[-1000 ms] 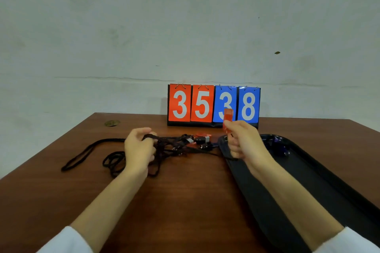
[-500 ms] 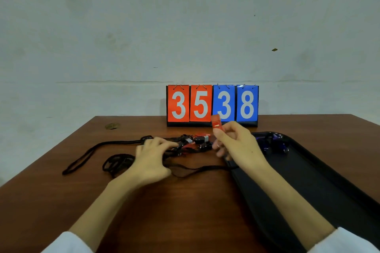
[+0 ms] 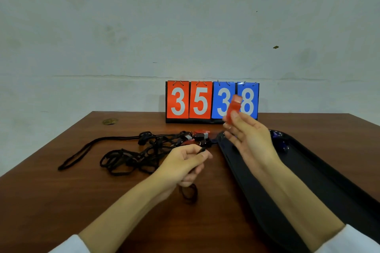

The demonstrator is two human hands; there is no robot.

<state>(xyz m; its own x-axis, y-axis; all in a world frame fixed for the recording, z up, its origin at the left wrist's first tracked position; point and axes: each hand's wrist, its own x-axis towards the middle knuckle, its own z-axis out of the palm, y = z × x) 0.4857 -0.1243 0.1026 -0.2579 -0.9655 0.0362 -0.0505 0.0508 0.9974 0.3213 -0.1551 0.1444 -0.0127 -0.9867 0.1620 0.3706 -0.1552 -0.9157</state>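
Brown wood is spreading under everything: the table (image 3: 82,201) is lying beneath both sets of fingers, and the black tray (image 3: 329,181) is sitting just right of the right fingertips, its near rim running below that wrist. Beyond the raised fingers the scoreboard (image 3: 199,100) is standing, showing 3538. Left of the left fingers a tangle of black cords (image 3: 131,158) is sprawling, with a few more whistles (image 3: 198,136) resting just past the left fingertips. The right hand (image 3: 250,139) is holding the red whistle (image 3: 233,109) up above the tray's far end, thumb and forefinger pinching its lower part while the other fingers are fanning out loosely below. The left hand (image 3: 181,164) is hovering low over the table, thumb and forefinger pinching a black cord (image 3: 200,150), the remaining fingers curling under; a loop (image 3: 190,193) of cord is showing just below the palm. Whether this cord is running to the red whistle is not clear. The work looks like freeing one whistle from the heap. Doing it well is probably calling for drawing the cord slowly through the left pinch, letting it slide rather than jerk, so that no loop is snagging the neighbouring cords, while the right fingers are holding the whistle high and steady.
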